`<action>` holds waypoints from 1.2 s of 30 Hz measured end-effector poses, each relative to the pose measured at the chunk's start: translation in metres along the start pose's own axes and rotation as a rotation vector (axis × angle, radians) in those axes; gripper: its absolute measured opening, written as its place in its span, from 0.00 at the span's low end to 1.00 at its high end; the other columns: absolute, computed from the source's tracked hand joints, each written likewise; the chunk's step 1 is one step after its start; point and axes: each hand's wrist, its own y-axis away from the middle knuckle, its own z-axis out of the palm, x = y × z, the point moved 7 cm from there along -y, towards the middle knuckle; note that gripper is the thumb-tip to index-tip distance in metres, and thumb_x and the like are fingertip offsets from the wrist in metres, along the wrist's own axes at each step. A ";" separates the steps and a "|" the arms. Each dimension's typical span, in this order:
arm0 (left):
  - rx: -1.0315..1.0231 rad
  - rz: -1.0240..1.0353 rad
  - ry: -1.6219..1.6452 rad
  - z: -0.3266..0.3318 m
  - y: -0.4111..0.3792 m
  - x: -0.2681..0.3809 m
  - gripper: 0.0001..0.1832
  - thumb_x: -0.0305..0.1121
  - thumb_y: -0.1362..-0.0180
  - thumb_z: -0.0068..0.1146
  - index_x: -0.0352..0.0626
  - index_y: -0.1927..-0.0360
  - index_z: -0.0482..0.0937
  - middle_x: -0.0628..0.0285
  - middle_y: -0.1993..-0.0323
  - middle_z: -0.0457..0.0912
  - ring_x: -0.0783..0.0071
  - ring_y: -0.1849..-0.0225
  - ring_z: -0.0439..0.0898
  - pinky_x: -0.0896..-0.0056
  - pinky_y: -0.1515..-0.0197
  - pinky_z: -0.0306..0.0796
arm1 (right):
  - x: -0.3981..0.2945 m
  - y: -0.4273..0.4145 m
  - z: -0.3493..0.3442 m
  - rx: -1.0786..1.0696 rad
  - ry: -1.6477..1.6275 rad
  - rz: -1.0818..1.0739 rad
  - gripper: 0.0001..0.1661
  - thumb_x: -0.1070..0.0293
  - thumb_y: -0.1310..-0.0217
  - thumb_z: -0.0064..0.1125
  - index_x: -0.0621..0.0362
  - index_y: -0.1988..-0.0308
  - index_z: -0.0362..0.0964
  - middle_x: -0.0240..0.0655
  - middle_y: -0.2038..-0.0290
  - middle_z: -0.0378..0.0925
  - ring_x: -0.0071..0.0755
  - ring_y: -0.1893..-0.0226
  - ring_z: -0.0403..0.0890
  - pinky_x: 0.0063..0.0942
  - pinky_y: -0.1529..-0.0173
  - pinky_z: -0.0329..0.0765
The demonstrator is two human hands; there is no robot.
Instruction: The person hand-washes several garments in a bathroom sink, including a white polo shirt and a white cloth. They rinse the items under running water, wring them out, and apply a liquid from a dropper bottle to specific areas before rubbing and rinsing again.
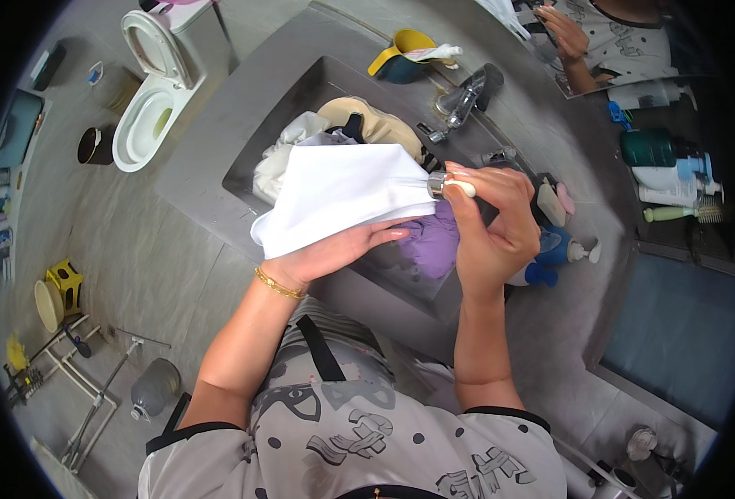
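A smooth white cloth (pixel 342 187) spreads above a grey sink basin (pixel 243 156). My left hand (pixel 336 249), wearing a gold bracelet, lies under the cloth with its palm up and thumb apart; its fingers are partly hidden. At the cloth's right end, my right hand (pixel 486 212) pinches a small metal-ringed piece with a cream knob (pixel 458 187); whether it is fastened to the cloth cannot be told. Below the cloth, white fabric (pixel 274 168), a beige padded garment (pixel 380 121) and a purple cloth (pixel 433 243) lie in the basin.
Behind the basin stand a faucet (pixel 464 103) and a yellow and dark cup (pixel 405 56) with tubes. Soap bars (pixel 551 203) and a blue pump bottle (pixel 554 246) are at the right. A toilet (pixel 146 125) stands at the upper left, beside a small dark bin (pixel 96 146).
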 end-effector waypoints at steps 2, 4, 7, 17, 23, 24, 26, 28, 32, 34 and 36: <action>0.018 0.030 -0.254 0.000 0.000 0.003 0.37 0.54 0.36 0.48 0.40 0.32 0.60 0.59 0.34 0.66 0.63 0.36 0.66 0.63 0.31 0.56 | -0.001 0.001 0.003 -0.017 -0.016 0.005 0.11 0.78 0.58 0.71 0.56 0.70 0.79 0.31 0.69 0.85 0.29 0.70 0.80 0.27 0.55 0.67; -0.007 0.043 -0.110 0.000 0.003 0.001 0.37 0.55 0.37 0.50 0.40 0.33 0.61 0.61 0.35 0.68 0.65 0.37 0.68 0.65 0.32 0.57 | -0.006 0.003 0.009 -0.056 -0.055 -0.005 0.11 0.78 0.58 0.71 0.56 0.70 0.79 0.31 0.69 0.85 0.29 0.70 0.80 0.27 0.55 0.67; -0.119 -0.019 0.592 -0.001 0.004 -0.007 0.36 0.55 0.36 0.46 0.40 0.32 0.59 0.58 0.33 0.65 0.61 0.34 0.65 0.62 0.31 0.56 | -0.010 0.002 0.010 -0.070 -0.053 -0.010 0.10 0.78 0.57 0.71 0.56 0.70 0.79 0.32 0.69 0.85 0.29 0.70 0.80 0.28 0.55 0.67; -0.048 -0.101 0.932 -0.004 0.004 -0.012 0.37 0.55 0.33 0.32 0.36 0.30 0.52 0.47 0.27 0.50 0.45 0.26 0.47 0.46 0.26 0.43 | -0.006 0.004 -0.002 -0.062 -0.032 -0.016 0.11 0.78 0.57 0.72 0.56 0.69 0.79 0.32 0.68 0.85 0.29 0.69 0.81 0.28 0.55 0.67; -0.101 -0.087 0.915 -0.004 0.004 -0.010 0.38 0.56 0.34 0.32 0.38 0.28 0.51 0.43 0.28 0.50 0.39 0.27 0.48 0.38 0.28 0.42 | -0.004 0.006 -0.019 -0.014 0.042 0.003 0.11 0.78 0.57 0.72 0.56 0.69 0.79 0.32 0.68 0.85 0.28 0.69 0.80 0.28 0.54 0.67; -0.097 -0.093 0.918 -0.004 0.004 -0.010 0.38 0.56 0.34 0.32 0.39 0.28 0.51 0.43 0.27 0.50 0.39 0.27 0.48 0.38 0.28 0.42 | -0.001 0.007 -0.020 0.001 0.039 0.017 0.11 0.78 0.57 0.72 0.56 0.69 0.79 0.32 0.68 0.85 0.28 0.69 0.80 0.28 0.54 0.67; -0.089 -0.103 0.925 -0.003 0.003 -0.011 0.38 0.56 0.34 0.31 0.39 0.28 0.50 0.43 0.27 0.49 0.39 0.27 0.48 0.38 0.28 0.42 | -0.003 0.005 -0.019 0.007 0.026 0.011 0.11 0.78 0.57 0.71 0.56 0.69 0.79 0.32 0.68 0.85 0.28 0.69 0.80 0.28 0.54 0.67; -0.059 -0.113 0.927 -0.003 0.004 -0.012 0.38 0.56 0.34 0.31 0.39 0.28 0.50 0.43 0.27 0.49 0.39 0.27 0.48 0.38 0.28 0.42 | -0.005 0.005 -0.015 0.001 0.007 0.004 0.11 0.78 0.57 0.71 0.56 0.69 0.79 0.32 0.68 0.85 0.28 0.69 0.80 0.28 0.54 0.67; 0.010 -0.073 0.742 -0.003 0.005 -0.013 0.38 0.56 0.34 0.32 0.39 0.28 0.50 0.44 0.27 0.49 0.39 0.27 0.48 0.38 0.27 0.41 | -0.014 0.004 -0.002 -0.060 -0.041 -0.009 0.11 0.78 0.57 0.71 0.55 0.69 0.80 0.31 0.69 0.85 0.29 0.70 0.80 0.28 0.54 0.66; -0.012 -0.030 0.604 -0.002 0.005 -0.012 0.39 0.56 0.34 0.32 0.39 0.29 0.51 0.44 0.27 0.49 0.41 0.27 0.49 0.39 0.28 0.42 | -0.017 0.004 0.002 -0.077 -0.045 -0.013 0.11 0.77 0.58 0.72 0.55 0.70 0.80 0.30 0.69 0.85 0.28 0.70 0.80 0.28 0.54 0.66; -0.026 -0.036 0.624 -0.002 0.006 -0.011 0.38 0.56 0.34 0.33 0.39 0.29 0.51 0.45 0.27 0.49 0.43 0.27 0.49 0.39 0.28 0.42 | -0.013 0.004 -0.001 -0.052 -0.016 -0.017 0.11 0.77 0.58 0.72 0.55 0.70 0.79 0.29 0.69 0.85 0.28 0.70 0.80 0.28 0.54 0.66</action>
